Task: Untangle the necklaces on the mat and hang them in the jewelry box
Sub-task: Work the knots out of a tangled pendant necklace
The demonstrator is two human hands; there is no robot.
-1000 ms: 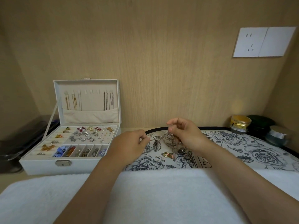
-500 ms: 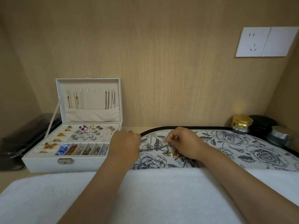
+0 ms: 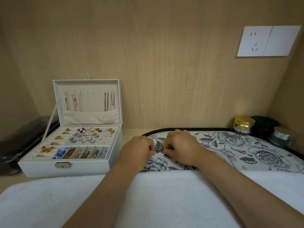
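My left hand (image 3: 138, 150) and my right hand (image 3: 181, 145) rest close together on the flower-printed mat (image 3: 246, 150), knuckles up. Their fingertips pinch toward each other over a leaf print. The tangled necklaces lie hidden under the fingers; only a faint trace of chain shows between the hands. To the left stands the white jewelry box (image 3: 65, 168), lid upright. In the lid hang gold chains (image 3: 74, 102) on the left hooks and dark chains (image 3: 109, 101) on the right hooks; the middle hooks are bare.
A white towel (image 3: 148, 195) covers the near edge under my forearms. A gold jar (image 3: 243, 125), a dark jar (image 3: 264, 125) and a silver-lidded jar (image 3: 282, 136) stand at the back right. A black case (image 3: 19, 137) lies left of the box. A wooden wall closes the back.
My right hand, which held the necklace bundle raised above the mat, has come down onto it. My left hand has moved in until the fingertips nearly meet.
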